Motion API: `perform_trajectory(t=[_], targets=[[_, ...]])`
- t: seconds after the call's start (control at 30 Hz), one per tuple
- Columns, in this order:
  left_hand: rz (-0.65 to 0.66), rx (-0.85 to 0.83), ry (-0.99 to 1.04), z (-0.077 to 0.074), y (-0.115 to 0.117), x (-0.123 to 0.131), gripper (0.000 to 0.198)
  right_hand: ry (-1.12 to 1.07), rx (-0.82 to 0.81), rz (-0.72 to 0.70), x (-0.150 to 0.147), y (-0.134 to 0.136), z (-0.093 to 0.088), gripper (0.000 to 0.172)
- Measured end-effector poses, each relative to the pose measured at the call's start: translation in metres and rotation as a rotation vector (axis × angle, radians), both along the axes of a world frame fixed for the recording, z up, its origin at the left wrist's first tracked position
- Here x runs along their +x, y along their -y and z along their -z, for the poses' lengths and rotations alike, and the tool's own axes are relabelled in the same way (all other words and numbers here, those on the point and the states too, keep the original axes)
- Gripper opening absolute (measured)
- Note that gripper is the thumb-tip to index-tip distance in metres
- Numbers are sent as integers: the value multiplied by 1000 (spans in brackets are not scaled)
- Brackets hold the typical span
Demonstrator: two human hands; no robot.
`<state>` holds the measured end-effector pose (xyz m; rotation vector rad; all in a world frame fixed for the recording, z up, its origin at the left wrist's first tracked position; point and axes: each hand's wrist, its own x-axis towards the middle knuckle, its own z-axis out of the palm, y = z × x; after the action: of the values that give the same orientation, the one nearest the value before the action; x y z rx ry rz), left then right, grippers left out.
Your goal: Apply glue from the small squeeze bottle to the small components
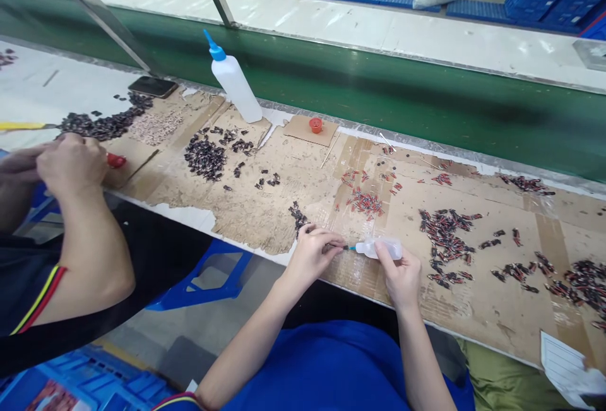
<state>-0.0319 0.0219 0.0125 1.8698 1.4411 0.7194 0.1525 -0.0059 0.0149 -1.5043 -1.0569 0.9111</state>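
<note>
My right hand (402, 275) is closed around a small translucent squeeze bottle (379, 249), which lies nearly level and points left. Its thin blue-green tip meets or nearly meets a small dark part (345, 248) pinched in the fingers of my left hand (315, 254). Details of that part are too small to make out. Just beyond my left hand sits a little heap of dark parts (297, 215). Farther off, between both hands, lies a pile of small red-and-metal pieces (365, 202). Right of my right hand are black-and-red assembled parts (447, 234).
A large white bottle with a blue cap (237, 86) stands behind a dark pile (206, 157). A red cup (315, 125) rests on cardboard. At left, a co-worker's hands (71, 161) work near a phone (153, 86). A green conveyor belt (379, 95) runs behind the bench.
</note>
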Motion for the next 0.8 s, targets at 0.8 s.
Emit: perform_trajectory(t=[0.8], targets=[[-15,-57,-68,-4,0,3,13,4,-9,29,1,2,5,30]])
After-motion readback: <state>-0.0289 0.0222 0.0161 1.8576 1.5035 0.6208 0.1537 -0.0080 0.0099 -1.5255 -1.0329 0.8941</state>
